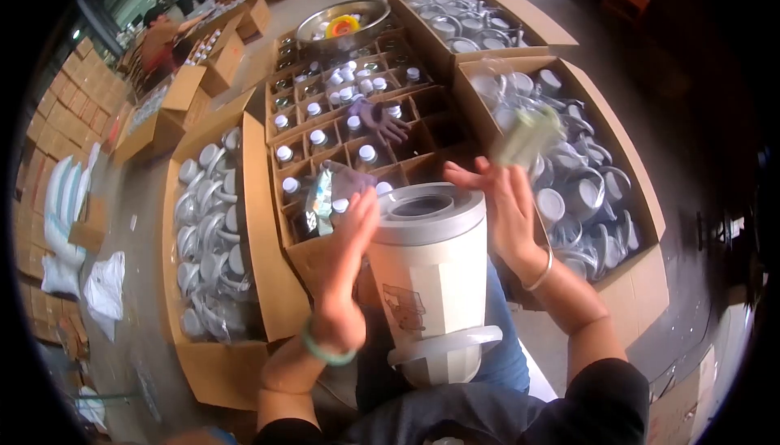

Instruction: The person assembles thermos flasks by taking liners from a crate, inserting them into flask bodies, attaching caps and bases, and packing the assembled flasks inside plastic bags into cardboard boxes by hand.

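Observation:
A white jug-like container [439, 282] with a printed drawing and a grey collar [431, 230] stands between my hands, over my lap. Its top shows a dark round opening, and a pale grey ring [447, 346] circles its lower part. My left hand [351, 242] is at the container's left side, fingers stretched out. My right hand [508, 213] is spread at the right of the collar; its thumb reaches the rim, though contact is unclear. Just above the right fingers is a blurred pale green thing [530, 136] whose kind I cannot make out.
Ahead stands a divided carton [296, 262] of white-capped bottles [367, 154], with a purple glove [382, 120] and metal bowl [305, 32] on top. Open boxes of grey handled parts flank it, left [258, 226] and right [642, 177]. Two people [160, 43] are at the back left.

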The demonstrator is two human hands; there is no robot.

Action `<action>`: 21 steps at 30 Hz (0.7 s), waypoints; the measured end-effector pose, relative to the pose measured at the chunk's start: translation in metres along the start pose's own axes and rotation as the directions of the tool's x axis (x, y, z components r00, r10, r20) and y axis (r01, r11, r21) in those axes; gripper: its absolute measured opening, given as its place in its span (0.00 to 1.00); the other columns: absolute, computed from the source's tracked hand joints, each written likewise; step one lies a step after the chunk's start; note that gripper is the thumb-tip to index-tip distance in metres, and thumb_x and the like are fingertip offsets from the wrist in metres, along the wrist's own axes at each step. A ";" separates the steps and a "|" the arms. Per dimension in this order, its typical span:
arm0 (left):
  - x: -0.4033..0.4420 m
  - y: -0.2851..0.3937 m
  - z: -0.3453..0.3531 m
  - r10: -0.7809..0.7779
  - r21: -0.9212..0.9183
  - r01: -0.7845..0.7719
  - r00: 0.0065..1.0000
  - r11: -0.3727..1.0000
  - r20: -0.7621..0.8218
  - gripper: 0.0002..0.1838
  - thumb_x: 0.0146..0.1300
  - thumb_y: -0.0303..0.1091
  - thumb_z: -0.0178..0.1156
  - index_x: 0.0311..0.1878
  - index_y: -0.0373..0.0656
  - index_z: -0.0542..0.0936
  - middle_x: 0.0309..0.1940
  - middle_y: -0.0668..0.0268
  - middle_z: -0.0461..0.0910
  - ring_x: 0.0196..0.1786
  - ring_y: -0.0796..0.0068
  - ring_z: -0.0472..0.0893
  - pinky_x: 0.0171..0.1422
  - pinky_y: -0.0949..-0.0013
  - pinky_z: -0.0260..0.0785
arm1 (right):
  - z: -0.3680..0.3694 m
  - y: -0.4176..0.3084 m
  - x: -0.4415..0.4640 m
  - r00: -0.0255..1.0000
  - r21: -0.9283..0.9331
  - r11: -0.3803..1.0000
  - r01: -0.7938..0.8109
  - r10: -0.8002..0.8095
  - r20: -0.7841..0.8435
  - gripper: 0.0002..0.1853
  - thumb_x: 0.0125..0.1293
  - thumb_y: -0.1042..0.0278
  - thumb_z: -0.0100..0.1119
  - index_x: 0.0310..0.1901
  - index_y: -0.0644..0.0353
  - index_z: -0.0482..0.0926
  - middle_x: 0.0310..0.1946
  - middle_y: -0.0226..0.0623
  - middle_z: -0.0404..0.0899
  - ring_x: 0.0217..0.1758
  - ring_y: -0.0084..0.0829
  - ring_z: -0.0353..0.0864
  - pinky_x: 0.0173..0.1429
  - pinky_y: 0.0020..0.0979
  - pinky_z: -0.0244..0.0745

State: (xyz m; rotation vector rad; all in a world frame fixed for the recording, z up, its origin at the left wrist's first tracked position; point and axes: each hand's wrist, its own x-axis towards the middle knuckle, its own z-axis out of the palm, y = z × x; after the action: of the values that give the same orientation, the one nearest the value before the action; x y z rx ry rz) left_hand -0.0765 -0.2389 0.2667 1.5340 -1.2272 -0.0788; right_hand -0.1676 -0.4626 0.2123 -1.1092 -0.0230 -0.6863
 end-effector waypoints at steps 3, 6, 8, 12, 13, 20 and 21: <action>-0.006 0.007 0.008 -0.004 -0.283 -0.053 0.980 0.958 -0.197 0.51 0.65 0.73 0.17 0.73 0.37 0.57 0.69 0.49 0.64 0.71 0.52 0.66 0.77 0.50 0.47 | 0.000 -0.007 0.008 0.999 0.040 0.999 -0.014 0.016 -0.034 0.10 0.79 0.59 0.36 0.44 0.56 0.63 0.51 0.60 0.79 0.64 0.43 0.74 0.72 0.41 0.58; 0.008 -0.032 0.006 -0.360 -0.212 0.334 0.928 0.918 -0.097 0.50 0.66 0.73 0.18 0.72 0.36 0.59 0.71 0.51 0.62 0.75 0.57 0.59 0.78 0.55 0.43 | 0.018 -0.030 -0.010 0.998 -0.033 0.998 0.052 -0.050 0.040 0.10 0.79 0.61 0.35 0.47 0.58 0.63 0.53 0.62 0.78 0.67 0.44 0.71 0.76 0.42 0.49; 0.000 -0.021 0.017 -0.242 -0.127 0.238 0.970 0.963 -0.022 0.50 0.67 0.72 0.18 0.72 0.36 0.60 0.72 0.53 0.61 0.77 0.62 0.52 0.79 0.58 0.39 | 0.013 -0.018 -0.005 0.999 -0.081 0.996 0.029 -0.030 -0.013 0.10 0.79 0.60 0.36 0.47 0.58 0.64 0.51 0.57 0.79 0.67 0.45 0.71 0.76 0.43 0.50; -0.005 0.012 0.022 -0.115 -0.289 0.128 0.991 0.949 0.062 0.35 0.75 0.52 0.31 0.68 0.25 0.61 0.67 0.49 0.66 0.72 0.55 0.62 0.77 0.50 0.48 | -0.007 -0.009 0.007 0.999 0.045 0.998 -0.039 0.039 0.014 0.10 0.78 0.59 0.38 0.45 0.55 0.65 0.50 0.51 0.80 0.64 0.40 0.75 0.72 0.37 0.58; 0.011 0.031 0.022 -0.195 -0.400 0.195 0.980 0.896 0.040 0.33 0.76 0.48 0.34 0.68 0.24 0.61 0.67 0.48 0.66 0.72 0.55 0.62 0.78 0.50 0.48 | 0.000 -0.024 0.003 1.000 0.027 1.000 -0.008 0.008 0.022 0.10 0.78 0.59 0.38 0.45 0.56 0.66 0.51 0.52 0.80 0.63 0.40 0.76 0.73 0.37 0.57; 0.016 0.034 0.029 0.385 -0.310 -0.342 0.919 0.887 0.090 0.47 0.70 0.68 0.28 0.74 0.31 0.50 0.73 0.46 0.56 0.76 0.52 0.54 0.78 0.56 0.44 | -0.018 -0.002 0.017 0.987 0.082 0.985 -0.152 0.146 0.068 0.13 0.79 0.61 0.35 0.46 0.61 0.68 0.46 0.41 0.79 0.63 0.40 0.75 0.67 0.36 0.69; 0.026 0.031 0.026 0.137 -0.241 -0.159 0.985 0.957 -0.105 0.45 0.72 0.65 0.29 0.74 0.31 0.51 0.73 0.46 0.56 0.76 0.52 0.54 0.79 0.56 0.44 | -0.011 -0.015 0.014 0.996 0.105 0.992 -0.076 0.070 0.058 0.13 0.79 0.60 0.35 0.45 0.61 0.67 0.47 0.41 0.79 0.64 0.40 0.75 0.67 0.37 0.69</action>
State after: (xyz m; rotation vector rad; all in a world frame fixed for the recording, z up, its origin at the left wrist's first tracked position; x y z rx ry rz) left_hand -0.1001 -0.2701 0.2938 1.2131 -1.2104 -0.0633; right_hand -0.1675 -0.4825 0.2245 -1.0206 -0.0645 -0.5826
